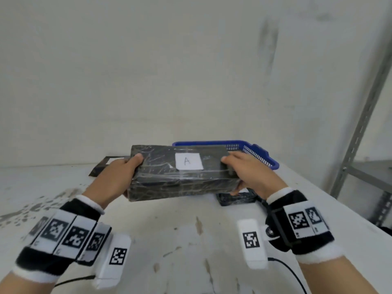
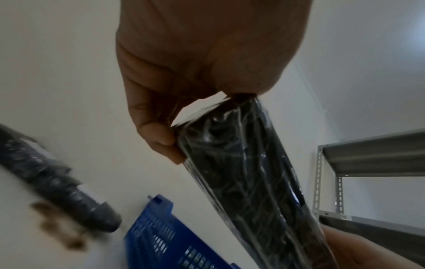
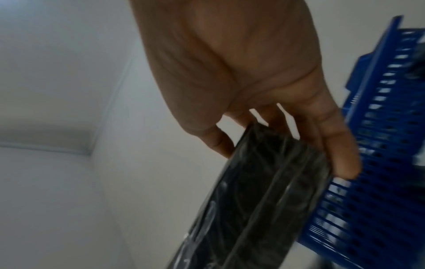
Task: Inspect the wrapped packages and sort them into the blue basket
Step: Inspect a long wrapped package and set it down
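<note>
While left hand (image 1: 118, 177), right hand (image 1: 248, 172) clasp ends, glossy film-wrapped black package (image 1: 182, 172) aloft.

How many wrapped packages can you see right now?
3: one labelled A held up by both hands, one flat on the table behind the left hand, one under the right hand. The basket's inside is hidden.

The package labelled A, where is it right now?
In the head view, the package labelled A is centre frame, held above the table between the left hand and right hand, just in front of the blue basket.
</note>
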Tool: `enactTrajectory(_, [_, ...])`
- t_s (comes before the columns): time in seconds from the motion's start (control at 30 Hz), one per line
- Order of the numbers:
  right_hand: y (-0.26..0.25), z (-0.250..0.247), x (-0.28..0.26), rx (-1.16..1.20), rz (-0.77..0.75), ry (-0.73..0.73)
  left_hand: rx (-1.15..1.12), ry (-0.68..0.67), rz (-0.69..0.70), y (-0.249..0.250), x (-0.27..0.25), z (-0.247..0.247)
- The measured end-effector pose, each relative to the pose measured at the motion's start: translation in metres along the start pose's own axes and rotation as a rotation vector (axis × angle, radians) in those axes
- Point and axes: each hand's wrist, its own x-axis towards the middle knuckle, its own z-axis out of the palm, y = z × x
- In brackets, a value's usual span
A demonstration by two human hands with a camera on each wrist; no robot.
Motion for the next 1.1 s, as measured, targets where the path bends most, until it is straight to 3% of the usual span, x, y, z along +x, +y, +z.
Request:
enactTrajectory(0.1, [0.024,0.005,-0.002,-0.065,0.007,-0.046,0.040,0.005,-0.033,-0.019,-0.003,-0.004])
enactTrajectory(0.3, [0.056,-0.009,0.002,-0.450,-0.016,0.015,0.201,0.000,-0.118,-0.051,-0.006,-0.009])
enactTrajectory(0.43, [0.073,-0.014,0.009,-0.603,0.062,-0.048,0.222,0.032,-0.186,-0.065,-0.001,-0.001])
enactTrajectory(0.6, [0.084,-0.016,0.020,-0.660,0.126,-0.099,0.172,-0.018,-0.251,-0.073,0.009,0.013])
enactTrajectory(0.93, [0.084,-0.011,0.026,-0.831,0.118,-0.168,0.109,-0.083,-0.323,-0.066,0.023,0.042])
enactTrajectory(1.1, [0.084,-0.011,0.029,-0.866,0.116,-0.181,0.175,-0.092,-0.328,-0.066,0.030,0.050])
